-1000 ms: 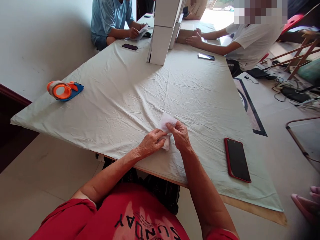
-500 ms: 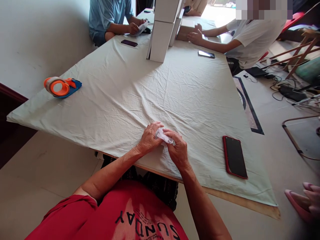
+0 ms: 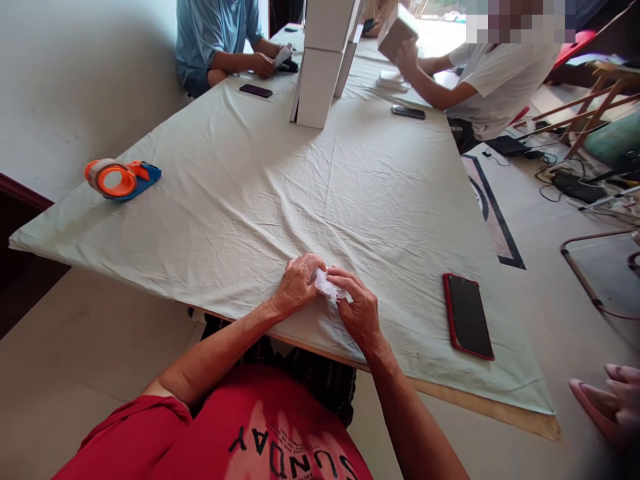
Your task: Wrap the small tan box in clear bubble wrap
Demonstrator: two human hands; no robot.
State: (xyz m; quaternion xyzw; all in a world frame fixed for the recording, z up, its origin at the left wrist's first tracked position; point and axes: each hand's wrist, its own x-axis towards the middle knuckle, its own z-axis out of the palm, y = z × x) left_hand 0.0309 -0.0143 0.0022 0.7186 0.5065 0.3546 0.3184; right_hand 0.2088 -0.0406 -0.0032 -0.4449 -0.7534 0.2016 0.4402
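A crumpled, whitish, partly see-through wrap (image 3: 330,287), like thin plastic or tissue, is held between my two hands just above the near edge of the cloth-covered table (image 3: 225,220). My left hand (image 3: 299,283) is closed on its left end, the fingers curled over it. From the right, my right hand (image 3: 359,308) pinches the other end between thumb and fingers. Whether anything lies inside the wrap I cannot tell. To the right of my hands a phone in a red case (image 3: 469,316) lies face up.
An orange and blue tape dispenser (image 3: 123,180) stands at the left. Tall white boxes (image 3: 316,87) are stacked at the far middle. A person in blue (image 3: 220,40) sits far left; another in white (image 3: 493,77), at the far right, holds a white box (image 3: 399,32). Two more phones lie near them.
My hands have shifted slightly towards me, and the wrap between them looks more bunched. The person in white has raised a box off the table and tilted it.
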